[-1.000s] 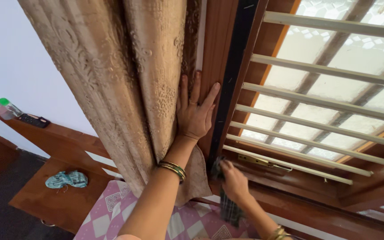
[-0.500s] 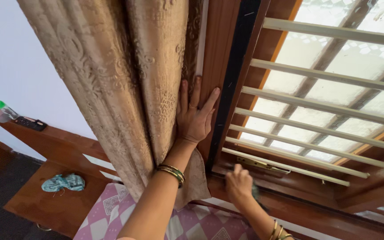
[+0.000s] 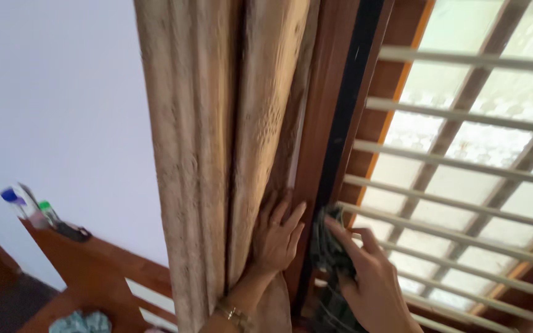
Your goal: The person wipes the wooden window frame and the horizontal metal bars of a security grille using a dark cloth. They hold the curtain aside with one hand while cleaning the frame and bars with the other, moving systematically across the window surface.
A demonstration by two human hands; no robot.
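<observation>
My left hand (image 3: 277, 237) lies flat with fingers spread against the brown wooden window frame (image 3: 322, 123), pushing the beige patterned curtain (image 3: 217, 142) aside to the left. A gold bangle sits on that wrist. My right hand (image 3: 365, 277) grips a dark green checked cloth (image 3: 328, 250) and presses it against the dark inner edge of the frame, beside the lowest window bars. The cloth hangs down below the hand.
White horizontal window bars (image 3: 464, 117) cross frosted glass on the right. A white wall (image 3: 50, 111) fills the left. Plastic bottles (image 3: 29, 206) stand on a wooden headboard (image 3: 100, 262) at lower left, with a teal cloth (image 3: 81, 322) below.
The view has tilted up and moved closer. My right hand has risen from the lower sill with the cloth to the frame edge beside my left hand, which stays on the frame.
</observation>
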